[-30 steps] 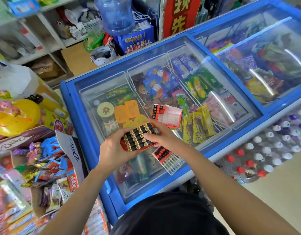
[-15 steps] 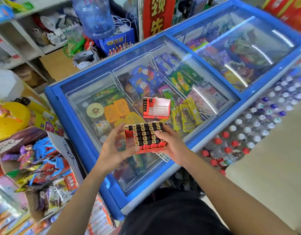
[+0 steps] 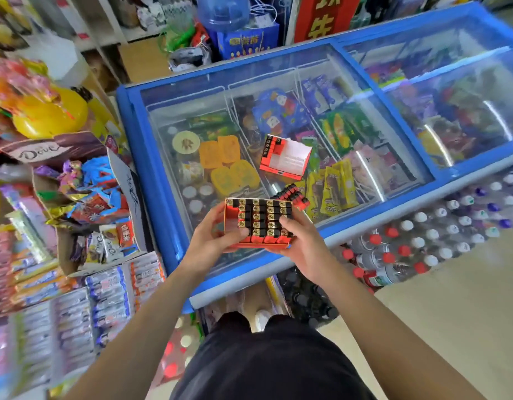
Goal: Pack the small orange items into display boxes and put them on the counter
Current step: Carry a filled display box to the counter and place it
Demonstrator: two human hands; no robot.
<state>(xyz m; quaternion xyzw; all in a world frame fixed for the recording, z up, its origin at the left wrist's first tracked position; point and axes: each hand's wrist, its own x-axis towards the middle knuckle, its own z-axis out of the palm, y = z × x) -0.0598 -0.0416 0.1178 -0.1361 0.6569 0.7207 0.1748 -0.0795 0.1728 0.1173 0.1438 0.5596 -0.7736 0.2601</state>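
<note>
An orange display box [image 3: 258,222] filled with rows of small black-and-orange items is held between both hands above the freezer's near edge. My left hand [image 3: 212,241] grips its left side, thumb lying over the items. My right hand [image 3: 303,243] grips its right side, fingers curled over the top row. A second display box [image 3: 285,157], mostly white inside with one column of items, lies on the freezer's glass lid [image 3: 365,116]. A loose strip of the items [image 3: 292,194] lies on the glass just behind the held box.
The blue chest freezer [image 3: 142,134] spans the middle and right. A Dove carton of sweets [image 3: 84,192] and snack racks crowd the left. Packs of bottled water [image 3: 440,235] stand on the floor to the right. A water jug [image 3: 223,10] sits behind the freezer.
Both hands have turned the filled box from slanted to square and kept it above the freezer's near edge. The camera has shifted, so the shop slides right in view.
</note>
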